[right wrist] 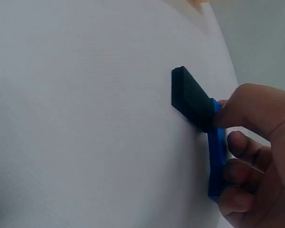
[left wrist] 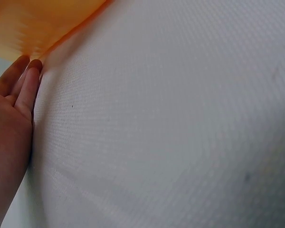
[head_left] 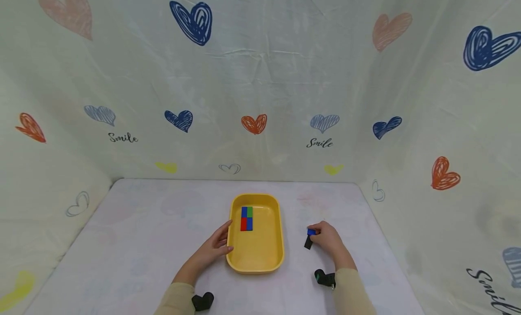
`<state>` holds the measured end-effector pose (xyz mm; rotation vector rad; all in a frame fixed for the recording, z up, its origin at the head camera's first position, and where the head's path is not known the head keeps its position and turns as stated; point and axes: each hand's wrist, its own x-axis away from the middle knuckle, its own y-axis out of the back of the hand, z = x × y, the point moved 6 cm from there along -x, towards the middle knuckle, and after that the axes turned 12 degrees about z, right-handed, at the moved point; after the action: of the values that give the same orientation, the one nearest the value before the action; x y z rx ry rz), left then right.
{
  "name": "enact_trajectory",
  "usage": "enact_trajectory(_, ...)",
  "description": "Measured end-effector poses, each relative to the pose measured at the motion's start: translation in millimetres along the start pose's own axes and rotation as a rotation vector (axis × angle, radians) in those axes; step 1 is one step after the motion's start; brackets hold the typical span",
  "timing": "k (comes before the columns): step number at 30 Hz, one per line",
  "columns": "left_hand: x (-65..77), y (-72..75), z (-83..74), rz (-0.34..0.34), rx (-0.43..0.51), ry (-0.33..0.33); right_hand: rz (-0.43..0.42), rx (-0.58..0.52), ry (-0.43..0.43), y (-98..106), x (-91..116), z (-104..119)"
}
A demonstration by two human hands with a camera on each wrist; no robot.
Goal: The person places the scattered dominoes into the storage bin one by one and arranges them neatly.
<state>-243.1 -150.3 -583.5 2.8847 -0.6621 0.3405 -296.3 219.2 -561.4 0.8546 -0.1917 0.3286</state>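
My left hand point(head_left: 216, 242) rests on the left side of a yellow tray point(head_left: 264, 270). In the left wrist view its straight fingers point(left wrist: 27, 90) touch the tray's outer wall point(left wrist: 47, 28). To the right of the tray, my right hand point(head_left: 329, 239) pinches a blue rectangular block point(head_left: 311, 232). A black flat block point(head_left: 308, 242) sits against it on the near side. The right wrist view shows the black block point(right wrist: 192, 99) slanting away from one end of the blue block point(right wrist: 215, 152), with the thumb where the two meet.
Inside the tray, towards its upper left, several red, green and blue blocks point(head_left: 246, 218) lie side by side in a neat rectangle. The white-covered table point(head_left: 163, 224) ends at a curtain point(head_left: 260, 80) printed with hearts. Black straps point(head_left: 202, 301) are on both wrists.
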Motion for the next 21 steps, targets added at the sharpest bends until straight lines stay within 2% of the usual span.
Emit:
enact_trajectory(3, 0.2, -0.7, -0.7, 0.002, 0.0, 0.0, 0.03, 0.019, 0.018, 1.9, -2.1, 1.8)
enact_trajectory(7, 0.4, -0.2, -0.2, 0.0, -0.008, -0.004, 0.017, 0.052, 0.05, 4.4, -2.1, 1.6)
enact_trajectory(9, 0.5, 0.3, 0.3, -0.002, -0.013, -0.003, -0.014, 0.057, 0.069, 4.7, -1.6, 0.9)
enact_trajectory(12, 0.5, 0.6, 0.7, 0.001, -0.019, -0.007, -0.112, 0.002, 0.055, 5.4, 0.4, -1.9)
enact_trajectory(16, 0.6, 0.8, 1.0, 0.002, -0.018, -0.005, -0.223, -0.252, 0.028, 3.1, 5.0, 3.9)
enact_trajectory(21, 1.3, 0.5, -1.6, 0.003, -0.014, -0.012, -0.198, -0.629, 0.061, -7.8, 10.5, 31.0)
